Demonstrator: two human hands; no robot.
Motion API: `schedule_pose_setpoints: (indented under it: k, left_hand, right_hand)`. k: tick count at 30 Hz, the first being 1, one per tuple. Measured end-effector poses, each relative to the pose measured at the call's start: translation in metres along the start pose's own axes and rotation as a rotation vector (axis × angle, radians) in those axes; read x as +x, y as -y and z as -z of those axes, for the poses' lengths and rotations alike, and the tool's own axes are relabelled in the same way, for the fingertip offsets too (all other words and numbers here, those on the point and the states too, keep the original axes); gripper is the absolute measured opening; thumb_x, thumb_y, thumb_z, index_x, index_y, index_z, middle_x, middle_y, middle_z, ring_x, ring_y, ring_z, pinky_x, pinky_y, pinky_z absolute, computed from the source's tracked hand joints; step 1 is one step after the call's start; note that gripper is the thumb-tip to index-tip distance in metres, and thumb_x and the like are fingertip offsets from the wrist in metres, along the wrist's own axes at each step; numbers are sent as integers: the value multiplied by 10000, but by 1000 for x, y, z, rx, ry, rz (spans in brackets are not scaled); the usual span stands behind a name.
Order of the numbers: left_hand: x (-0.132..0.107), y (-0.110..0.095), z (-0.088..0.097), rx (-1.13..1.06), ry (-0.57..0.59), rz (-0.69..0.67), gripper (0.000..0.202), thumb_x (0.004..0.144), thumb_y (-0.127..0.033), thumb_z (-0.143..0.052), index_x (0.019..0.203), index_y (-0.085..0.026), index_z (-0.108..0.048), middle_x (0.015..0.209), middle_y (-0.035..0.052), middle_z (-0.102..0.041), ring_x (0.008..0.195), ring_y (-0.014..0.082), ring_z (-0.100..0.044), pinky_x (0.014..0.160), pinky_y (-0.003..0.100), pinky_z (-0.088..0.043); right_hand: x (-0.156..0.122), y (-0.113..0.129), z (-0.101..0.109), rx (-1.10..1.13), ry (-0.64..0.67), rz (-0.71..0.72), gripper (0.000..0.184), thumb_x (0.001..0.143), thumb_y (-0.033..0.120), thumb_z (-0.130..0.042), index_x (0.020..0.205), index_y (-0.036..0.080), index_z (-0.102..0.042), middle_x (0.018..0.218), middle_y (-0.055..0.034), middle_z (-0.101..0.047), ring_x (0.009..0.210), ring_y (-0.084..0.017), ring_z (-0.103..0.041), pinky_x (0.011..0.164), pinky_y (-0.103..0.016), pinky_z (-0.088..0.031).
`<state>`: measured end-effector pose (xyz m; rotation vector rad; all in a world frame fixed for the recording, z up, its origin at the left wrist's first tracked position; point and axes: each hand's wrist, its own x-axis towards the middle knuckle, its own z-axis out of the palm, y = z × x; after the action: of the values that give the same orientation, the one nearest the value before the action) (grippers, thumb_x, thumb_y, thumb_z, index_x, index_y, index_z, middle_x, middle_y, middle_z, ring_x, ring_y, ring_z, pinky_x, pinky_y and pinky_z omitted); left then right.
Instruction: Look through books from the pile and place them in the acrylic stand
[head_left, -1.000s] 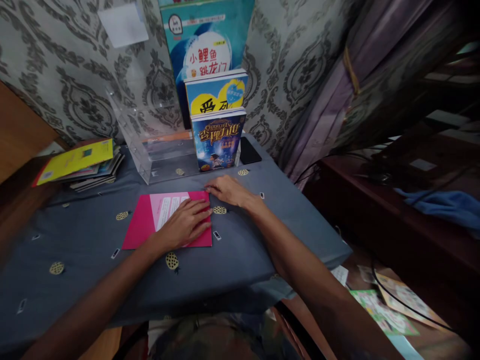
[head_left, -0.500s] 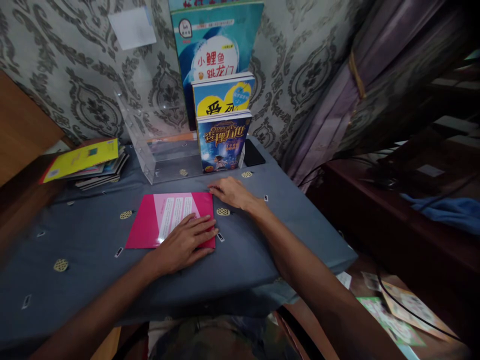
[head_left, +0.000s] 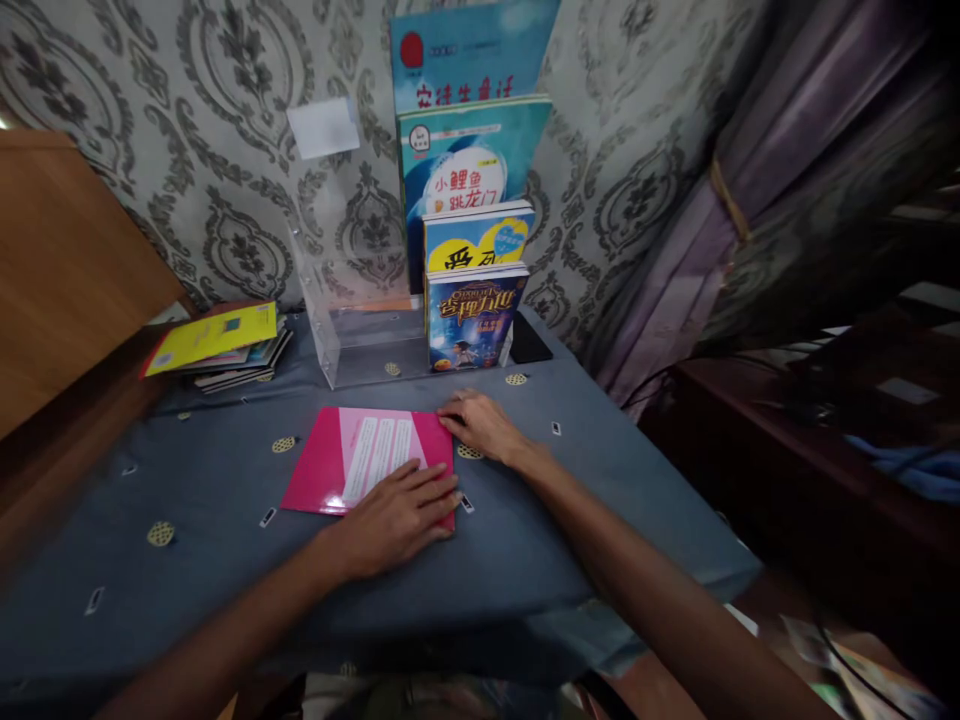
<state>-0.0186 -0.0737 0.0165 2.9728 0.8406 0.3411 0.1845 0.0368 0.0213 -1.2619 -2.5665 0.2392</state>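
A pink book (head_left: 319, 465) with white text panels lies flat on the grey-blue tablecloth. My left hand (head_left: 401, 515) rests on its near right part, fingers stretched out and lying flat. At the book's far right corner is my right hand (head_left: 484, 425), its fingers curled in a pinch on the edge. Behind the book stands a clear acrylic rack (head_left: 330, 350). Its right side holds several upright books in steps, with a dark blue book (head_left: 472, 320) in front and a yellow-and-blue book (head_left: 450, 240) behind it.
A yellow book (head_left: 217, 335) tops a loose stack at the back left. A black flat object (head_left: 531, 340) lies right of the rack. Patterned wallpaper and a purple curtain (head_left: 675, 230) stand behind. The table's right edge borders a dark red piece of furniture (head_left: 720, 450).
The view has tilted up, showing more of the tall blue book at the back. My right hand's fingers have come onto the pink book's corner. My left hand stays flat on it.
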Motion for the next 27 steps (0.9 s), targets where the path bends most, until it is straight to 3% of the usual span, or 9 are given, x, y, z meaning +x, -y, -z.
schedule_pose_setpoints:
  k: [3,8,15,18,22,24,27]
  left_hand:
    - [-2,-3,-5,65,-31,-37,380,1043,-344,-417,1339,-163,-572,1399,98,-603,1363,235,-502,1129,434,-411]
    - [-5,-15,-11,245,-75,-104,354,1020,-189,-437,1326,-44,-542,1338,213,-622,1306,280,-558,1068,389,-467]
    - [-4,-16,1,277,-96,-78,399,999,-113,-341,1377,-87,-466,1237,208,-676,1214,258,-632,993,360,-534]
    - [-2,-10,18,189,-222,-49,458,980,-81,-303,1424,-103,-418,1186,182,-697,1126,238,-680,926,349,-578]
    - [2,-6,56,-10,-465,8,460,985,-79,-312,1416,-155,-452,1197,124,-709,1085,193,-696,895,305,-587]
    - [4,-9,81,-112,-546,76,400,1002,-132,-357,1357,-189,-531,1202,91,-714,1074,184,-696,889,295,-581]
    - [9,-12,122,-264,-686,288,302,993,-214,-452,1227,-218,-643,1069,43,-747,915,165,-713,773,257,-575]
  right_hand:
    - [-12,4,-5,-49,-33,39,259,971,210,-514,1084,139,-736,993,-123,-695,939,-229,-605,853,-339,-462]
    - [-30,10,-12,-65,-72,54,323,984,191,-442,1174,137,-698,1139,-154,-682,1043,-276,-580,920,-425,-480]
    - [-47,9,-20,13,-109,49,448,909,146,-496,1342,177,-608,1379,-153,-597,1221,-287,-549,990,-486,-480]
    - [-49,7,-22,149,-134,41,440,870,196,-582,1307,194,-635,1385,-145,-604,1268,-294,-543,1043,-515,-445]
    - [-46,6,-18,591,-239,11,264,879,298,-610,1098,224,-737,1177,-100,-734,1126,-262,-655,1005,-485,-486]
    - [-42,8,-8,836,-285,-36,248,842,392,-668,1013,238,-758,1079,-72,-765,1020,-248,-696,935,-449,-531]
    - [-32,16,20,1038,-375,-88,303,708,467,-794,906,239,-768,928,-34,-775,842,-205,-702,812,-376,-563]
